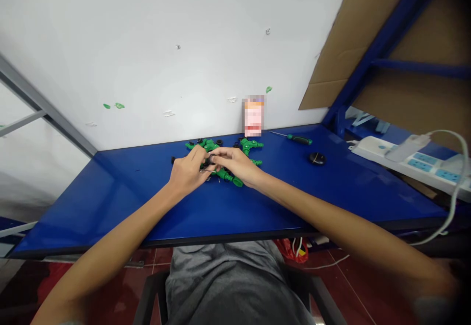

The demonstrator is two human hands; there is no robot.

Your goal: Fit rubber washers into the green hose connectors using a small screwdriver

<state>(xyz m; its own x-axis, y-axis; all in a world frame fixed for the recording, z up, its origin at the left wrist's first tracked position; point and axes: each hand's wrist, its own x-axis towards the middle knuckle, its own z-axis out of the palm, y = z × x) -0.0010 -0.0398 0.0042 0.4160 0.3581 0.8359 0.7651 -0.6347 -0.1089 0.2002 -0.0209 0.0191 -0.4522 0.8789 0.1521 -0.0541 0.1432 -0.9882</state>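
Above the blue table, my left hand (187, 172) and my right hand (239, 166) meet with fingers pinched together. Between the fingertips is a small black ring-shaped part (212, 159), partly covered by them. A thin, pale sliver shows just below it, too small to make out. Green plastic pipe fittings with black pieces lie around and behind the hands: one green fitting (247, 145) past my right fingers, another green fitting (209, 144) behind my left fingers. A green fitting with a flared end (237, 181) pokes out under my right hand.
A screwdriver with a green and black handle (300, 140) lies at the back right, near a black oval object (317, 158). A white power strip (405, 160) with a cable is on the far right. A blurred-out card (253, 116) stands against the white wall (206, 69).
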